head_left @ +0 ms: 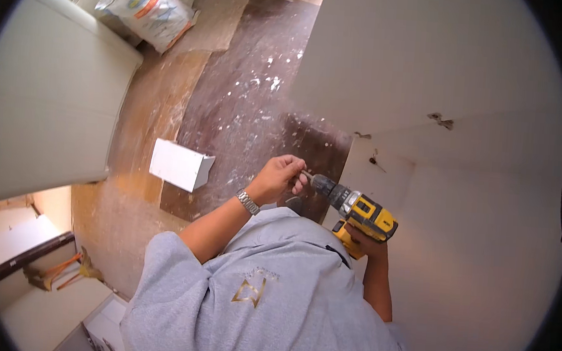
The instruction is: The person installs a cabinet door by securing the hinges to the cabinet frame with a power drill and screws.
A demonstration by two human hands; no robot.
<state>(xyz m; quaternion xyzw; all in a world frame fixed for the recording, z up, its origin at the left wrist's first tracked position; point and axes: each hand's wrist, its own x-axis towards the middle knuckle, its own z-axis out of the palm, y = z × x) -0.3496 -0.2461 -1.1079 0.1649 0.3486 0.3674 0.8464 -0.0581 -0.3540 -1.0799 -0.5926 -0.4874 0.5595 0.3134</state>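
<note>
A yellow and black cordless drill (369, 215) is held in front of my grey shirt, its chuck pointing up and to the left. My right hand (362, 238) is wrapped round the drill's grip, partly hidden under the tool body. My left hand (279, 178) has thumb and forefinger pinched on the thin bit (306, 175) at the front of the chuck. Fingers cover the bit's far end, so its tip does not show. A metal watch (248, 202) is on my left wrist.
To the right stands a white cabinet (473, 221) with metal hinges (440, 120). A white box-like piece (176, 164) lies on the spattered floor covering (240, 107). Filled bags (150, 11) stand at the far left, near a large pale covered object (46, 87).
</note>
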